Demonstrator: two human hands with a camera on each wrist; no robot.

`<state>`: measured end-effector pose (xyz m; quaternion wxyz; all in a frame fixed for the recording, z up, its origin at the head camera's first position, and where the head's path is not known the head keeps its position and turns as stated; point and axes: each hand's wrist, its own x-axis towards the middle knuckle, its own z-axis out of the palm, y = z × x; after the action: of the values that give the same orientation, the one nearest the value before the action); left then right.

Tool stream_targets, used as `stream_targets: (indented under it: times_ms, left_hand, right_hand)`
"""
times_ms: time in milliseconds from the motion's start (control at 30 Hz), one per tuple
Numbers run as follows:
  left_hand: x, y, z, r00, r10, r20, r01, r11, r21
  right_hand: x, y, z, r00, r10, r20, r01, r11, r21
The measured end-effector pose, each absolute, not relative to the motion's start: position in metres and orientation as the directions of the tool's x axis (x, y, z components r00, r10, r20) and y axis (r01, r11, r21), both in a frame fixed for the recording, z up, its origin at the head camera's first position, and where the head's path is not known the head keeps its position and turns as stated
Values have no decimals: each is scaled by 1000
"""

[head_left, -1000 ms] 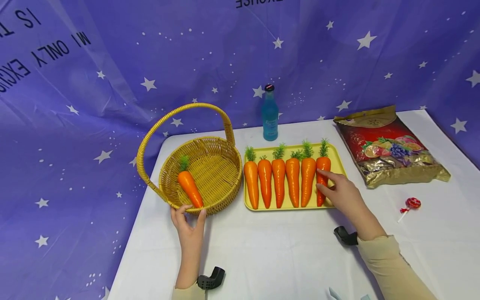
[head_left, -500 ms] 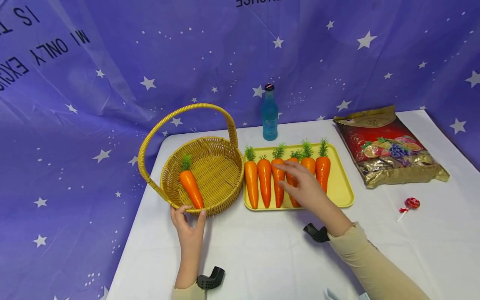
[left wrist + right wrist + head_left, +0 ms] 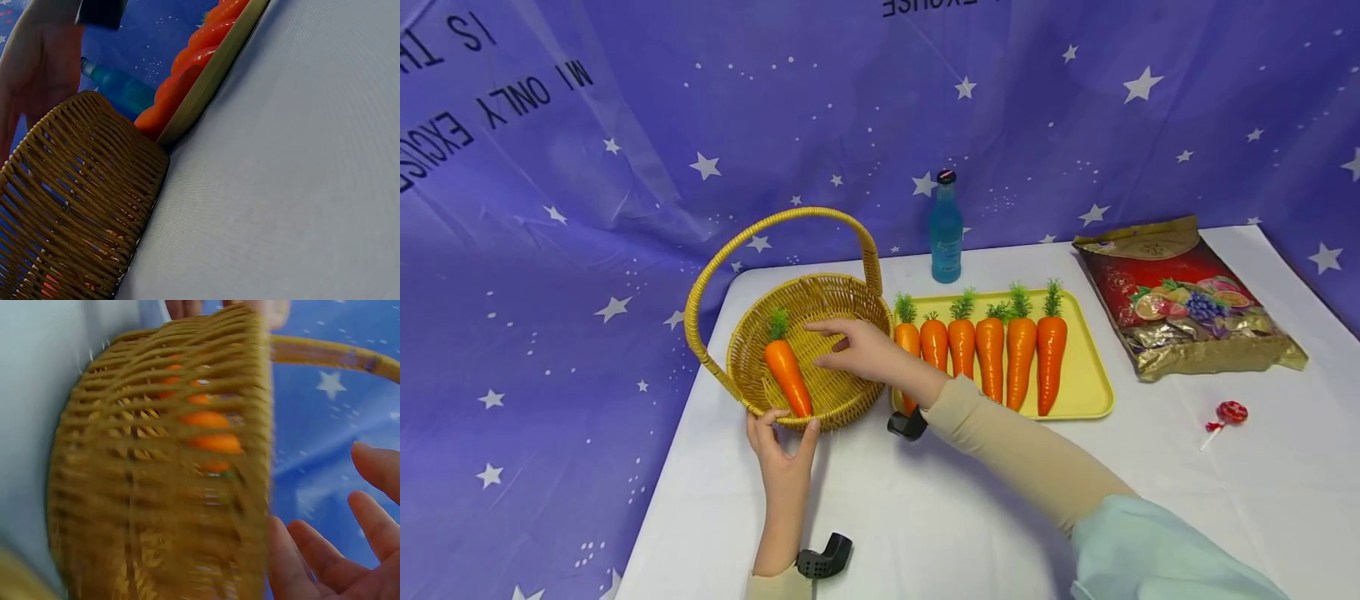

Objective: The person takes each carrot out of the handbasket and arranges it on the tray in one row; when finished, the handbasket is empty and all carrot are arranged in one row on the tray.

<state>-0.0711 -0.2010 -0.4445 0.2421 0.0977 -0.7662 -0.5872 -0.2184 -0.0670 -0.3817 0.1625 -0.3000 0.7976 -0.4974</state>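
Observation:
A yellow wicker basket (image 3: 827,392) with a tall hooped handle stands on the left of the table. One orange toy carrot (image 3: 787,379) with a green top lies inside it. My left hand (image 3: 781,454) grips the basket's near rim, fingers over the edge and thumb at its side. Above the basket's inside is my right hand (image 3: 857,350), its fingers parted and nothing between them. Through the weave, the right wrist view shows the carrot (image 3: 212,434). Several more carrots (image 3: 990,350) lie in a row on a yellow tray (image 3: 1086,375); my right forearm hides some tips.
A blue bottle (image 3: 946,237) stands behind the tray. To the right lie a red and gold candy bag (image 3: 1187,300) and a red lollipop (image 3: 1231,412). A purple star-patterned cloth (image 3: 1015,108) hangs behind the white table.
My right hand has moved left from the tray's rightmost carrot, across the row, to over the basket, carrying nothing. My left hand has stayed at the rim.

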Motion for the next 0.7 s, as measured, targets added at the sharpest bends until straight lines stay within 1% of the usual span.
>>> stream_targets:
  times_ms: [67,133,333,467,700]
  left_hand:
    - [-71,-201,-444,-864,-435,255,131,296,946]
    - [-72,-201,-444,-864,-437,252,125,299,946]
    - [-72,-200,-443,-860,-443,254,125,300,946]
    - [-72,-200,-444,-858,-444,260,131,300,945]
    - [-73,-200,-444,-857,-441,267,136,305,942]
  right_hand:
    - [-222,-82,-385,-760,-649,16,-321,355,-878]
    - [-225,-94,-389,-758,-652,-26,-298,381,-875]
    - [-231,-119,-397,-765,-622,-166,-145,417,-897]
    - [-235,-128,-405,-778,-598,-193,-105,426,-898]
    - [-238,-135,-414,-782,-587,-211,-93,444,-891]
